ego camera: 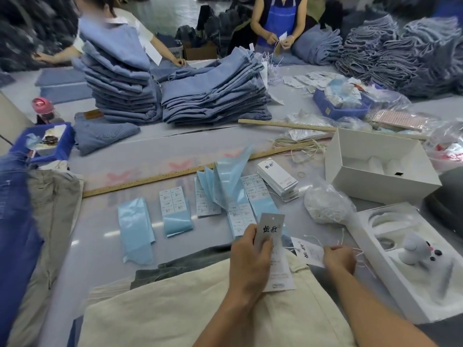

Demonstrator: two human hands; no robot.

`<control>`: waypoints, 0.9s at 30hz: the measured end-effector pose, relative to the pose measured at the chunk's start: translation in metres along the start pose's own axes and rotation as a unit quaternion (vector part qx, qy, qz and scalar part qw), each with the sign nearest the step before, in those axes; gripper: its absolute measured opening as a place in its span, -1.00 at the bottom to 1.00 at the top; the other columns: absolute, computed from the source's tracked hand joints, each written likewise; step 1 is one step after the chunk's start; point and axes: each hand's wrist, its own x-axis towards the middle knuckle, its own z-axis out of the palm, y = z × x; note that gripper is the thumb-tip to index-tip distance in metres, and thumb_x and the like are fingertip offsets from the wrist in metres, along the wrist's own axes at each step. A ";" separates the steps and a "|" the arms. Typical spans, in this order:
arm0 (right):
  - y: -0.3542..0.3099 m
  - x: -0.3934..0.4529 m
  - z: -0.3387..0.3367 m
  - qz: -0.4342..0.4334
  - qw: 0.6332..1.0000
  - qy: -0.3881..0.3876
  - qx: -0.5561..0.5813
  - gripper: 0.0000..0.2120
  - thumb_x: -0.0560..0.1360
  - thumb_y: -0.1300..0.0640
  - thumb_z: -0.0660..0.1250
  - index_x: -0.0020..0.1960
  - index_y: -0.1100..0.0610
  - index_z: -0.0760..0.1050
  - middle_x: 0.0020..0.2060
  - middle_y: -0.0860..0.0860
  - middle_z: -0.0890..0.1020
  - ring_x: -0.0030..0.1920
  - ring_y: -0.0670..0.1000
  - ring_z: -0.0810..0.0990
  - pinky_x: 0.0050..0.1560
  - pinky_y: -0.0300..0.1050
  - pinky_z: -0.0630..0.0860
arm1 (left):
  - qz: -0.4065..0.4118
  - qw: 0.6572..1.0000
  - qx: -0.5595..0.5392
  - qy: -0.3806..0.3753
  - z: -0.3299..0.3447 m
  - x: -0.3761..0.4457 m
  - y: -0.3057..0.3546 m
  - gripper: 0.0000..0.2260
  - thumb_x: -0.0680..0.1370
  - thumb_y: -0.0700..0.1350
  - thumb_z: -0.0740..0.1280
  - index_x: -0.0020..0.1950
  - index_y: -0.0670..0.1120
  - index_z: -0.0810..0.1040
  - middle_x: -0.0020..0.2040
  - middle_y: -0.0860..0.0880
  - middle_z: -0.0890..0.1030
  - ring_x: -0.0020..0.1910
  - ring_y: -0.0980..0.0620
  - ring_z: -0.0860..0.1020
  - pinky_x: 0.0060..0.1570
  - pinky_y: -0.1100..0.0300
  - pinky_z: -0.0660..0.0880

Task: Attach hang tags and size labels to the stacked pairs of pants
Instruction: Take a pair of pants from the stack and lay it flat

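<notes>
My left hand [250, 261] grips a white hang tag [271, 226] upright above cream pants [200, 304] that lie on top of a stack in front of me. My right hand [339, 259] pinches thin white strings beside a second hang tag [307, 250] lying at the pants' right edge. Sheets of size labels [175, 204] on blue backing lie in a row just beyond the pants. A stack of white hang tags [278, 181] sits behind them. A clear bag of tag strings [325, 206] lies to the right.
A long wooden ruler [175, 174] crosses the table. White boxes [380, 166] stand at the right, one holding a small white toy [416, 249]. Stacks of blue jeans [213, 96] fill the far table, where two people work. A blue bin [60, 146] sits at left.
</notes>
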 end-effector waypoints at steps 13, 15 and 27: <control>-0.005 -0.006 0.010 -0.035 0.996 0.041 -0.067 -0.71 0.61 0.36 0.16 0.22 0.29 0.57 0.17 0.36 0.60 0.16 0.38 0.56 0.14 0.17 0.48 | 0.024 0.999 0.024 -0.016 -0.001 0.000 -0.010 -0.91 0.61 0.03 0.35 -0.09 0.16 0.48 -0.10 0.24 0.62 -0.17 0.20 0.60 -0.14 0.15 0.61; -0.006 -0.007 0.008 -0.035 0.995 0.042 -0.078 -0.73 0.58 0.38 0.18 0.23 0.33 0.53 0.17 0.38 0.58 0.17 0.40 0.55 0.15 0.20 0.50 | 0.021 0.999 0.028 -0.014 -0.002 0.001 -0.009 -0.91 0.60 0.06 0.34 -0.08 0.19 0.47 -0.08 0.25 0.63 -0.15 0.22 0.60 -0.12 0.17 0.62; -0.030 -0.010 0.008 -0.115 0.990 0.071 -0.026 -0.68 0.52 0.46 0.20 0.19 0.35 0.61 0.12 0.46 0.54 0.21 0.40 0.46 0.26 0.21 0.39 | 0.041 0.998 0.040 -0.015 -0.005 0.001 -0.002 -0.84 0.60 -0.03 0.35 -0.11 0.19 0.43 -0.10 0.23 0.60 -0.16 0.29 0.55 -0.17 0.47 0.43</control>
